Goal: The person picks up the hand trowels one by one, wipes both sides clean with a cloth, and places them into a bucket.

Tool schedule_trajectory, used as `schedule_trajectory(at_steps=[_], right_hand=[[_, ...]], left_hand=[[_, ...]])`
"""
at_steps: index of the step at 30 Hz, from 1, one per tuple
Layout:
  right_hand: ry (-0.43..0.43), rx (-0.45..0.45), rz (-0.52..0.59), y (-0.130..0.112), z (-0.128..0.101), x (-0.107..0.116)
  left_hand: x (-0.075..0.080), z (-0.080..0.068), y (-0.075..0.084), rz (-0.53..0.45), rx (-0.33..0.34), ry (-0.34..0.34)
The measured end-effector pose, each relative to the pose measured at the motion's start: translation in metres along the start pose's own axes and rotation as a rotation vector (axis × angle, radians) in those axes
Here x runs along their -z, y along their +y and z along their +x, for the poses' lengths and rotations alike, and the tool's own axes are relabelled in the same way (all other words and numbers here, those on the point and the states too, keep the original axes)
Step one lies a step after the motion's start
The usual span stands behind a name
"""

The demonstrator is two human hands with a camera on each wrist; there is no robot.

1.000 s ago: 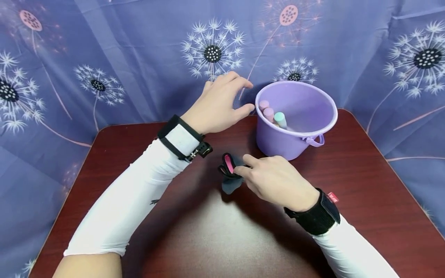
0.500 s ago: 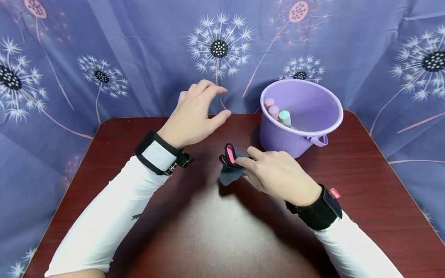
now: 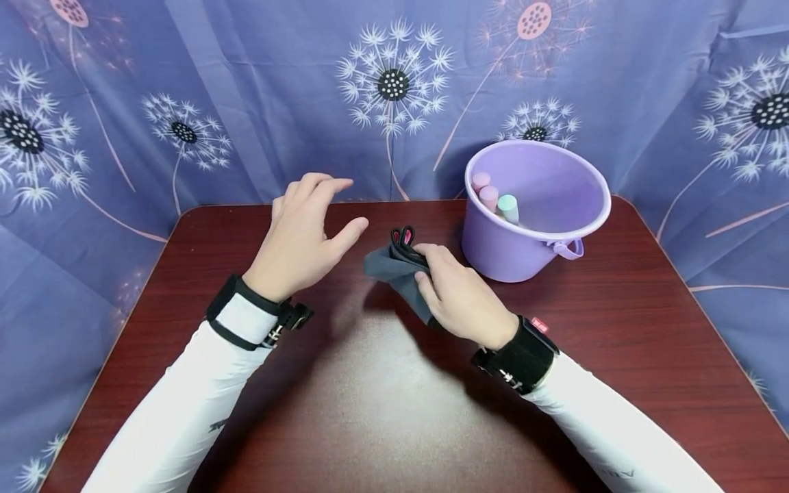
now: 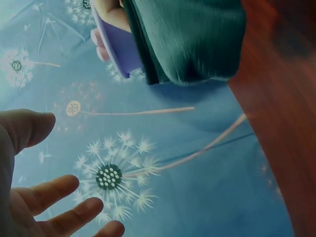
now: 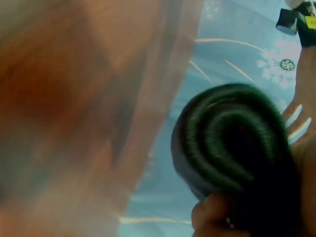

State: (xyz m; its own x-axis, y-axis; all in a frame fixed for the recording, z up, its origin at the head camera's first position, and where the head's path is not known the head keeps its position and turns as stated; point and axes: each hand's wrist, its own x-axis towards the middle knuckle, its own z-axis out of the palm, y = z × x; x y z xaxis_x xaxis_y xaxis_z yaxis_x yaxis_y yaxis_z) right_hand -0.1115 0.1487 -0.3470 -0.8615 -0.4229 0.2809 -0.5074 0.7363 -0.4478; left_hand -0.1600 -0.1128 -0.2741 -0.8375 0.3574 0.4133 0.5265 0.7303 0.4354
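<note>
Dark grey cloth, rolled up, gripped in the right hand (image 3: 459, 294) at frame centre of the head view, fingers curled round the sock (image 3: 394, 270) with its pink-lined cuff poking out at the top. Lifted clear of the table (image 3: 382, 411) now, by the look of the left wrist view, where the roll (image 4: 190, 39) hangs at the upper middle against the curtain. Tight coil seen end-on in the right wrist view (image 5: 237, 148), thumb pressed under it at the bottom.

Left hand (image 3: 305, 236) just to the left, released, fingers spread and loosely bent, holding nothing, hovering above the table; same bare fingers at the lower left of its own wrist view (image 4: 54, 197).

Purple bucket (image 3: 555, 243) close by on the right, upper right of centre, three pastel sticks (image 3: 496, 198) standing against its inner wall.

Change from a second ago: left hand drawn back from beside the bucket rim toward the left and lower in the frame. Right hand shifted up and slightly left, wrist turned, the sock no longer merely pinched at its cuff but taken in a fuller grasp. Sock firmly in hand, then, a secure hold, judged ready for carrying. Bucket and sticks unchanged.
</note>
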Motion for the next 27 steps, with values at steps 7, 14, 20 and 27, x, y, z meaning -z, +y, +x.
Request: schedule_trajectory(at_steps=[7,14,20,27], right_hand=[[-0.096,-0.174,0.24,0.007,0.011,-0.017],[-0.105,-0.26,0.386,0.014,0.017,-0.032],[-0.138,-0.322,0.401,0.021,0.018,-0.042],[-0.122,-0.392,0.186,0.024,0.016,-0.042]], left_hand=[[-0.006,-0.031,-0.014,0.002,0.057,-0.003],[-0.007,-0.055,-0.025,0.011,0.093,-0.016],[-0.009,-0.069,-0.028,0.025,0.102,-0.03],[-0.014,-0.081,-0.029,0.033,0.124,-0.04]])
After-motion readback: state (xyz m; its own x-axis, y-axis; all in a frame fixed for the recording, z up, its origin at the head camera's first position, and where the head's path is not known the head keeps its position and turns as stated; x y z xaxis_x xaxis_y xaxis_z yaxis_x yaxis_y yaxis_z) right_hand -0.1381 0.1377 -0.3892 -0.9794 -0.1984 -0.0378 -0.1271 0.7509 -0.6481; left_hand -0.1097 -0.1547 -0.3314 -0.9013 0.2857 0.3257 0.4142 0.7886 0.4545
